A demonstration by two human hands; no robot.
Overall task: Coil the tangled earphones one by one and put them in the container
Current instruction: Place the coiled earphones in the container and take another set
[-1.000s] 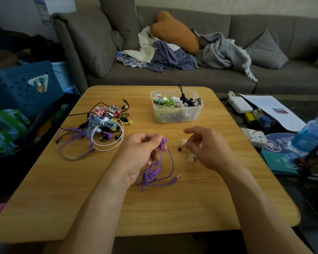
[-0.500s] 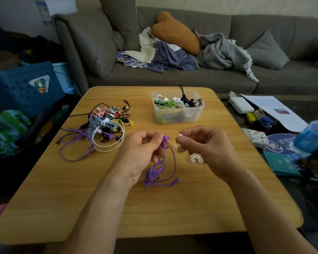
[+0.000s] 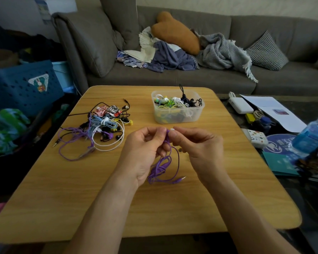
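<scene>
Head view: left hand (image 3: 145, 153) grips the purple earphones (image 3: 163, 165) near the earbud end, fingers (image 3: 161, 134) curled round the cord. The rest of the cord hangs in a loose bunch down to the counter (image 3: 154, 208), plug (image 3: 182, 178) lying flat between the wrists.

Right hand (image 3: 198, 145) pinches a small white ear tip (image 3: 172, 129) between thumb and forefinger, pressed right against the purple earbud at the left hand's fingertips.

Change vs 0.5 s ago: the hands have closed up; there was a gap between the white tip and the earbud, now they touch. 1 s ago the right hand was further right, over loose tips on the counter. One small dark tip (image 3: 180, 149) shows on the counter between the hands; the white ones seen earlier are hidden under the right hand.

Tangled pile of earphones (image 3: 103, 123) sits on the counter's left part, unchanged. Clear plastic container (image 3: 178, 117) stands beyond the hands, holding coiled earphones, one black cord sticking up over the far rim. Same position as before.

Grey sofa (image 3: 191, 76) behind the counter.
</scene>
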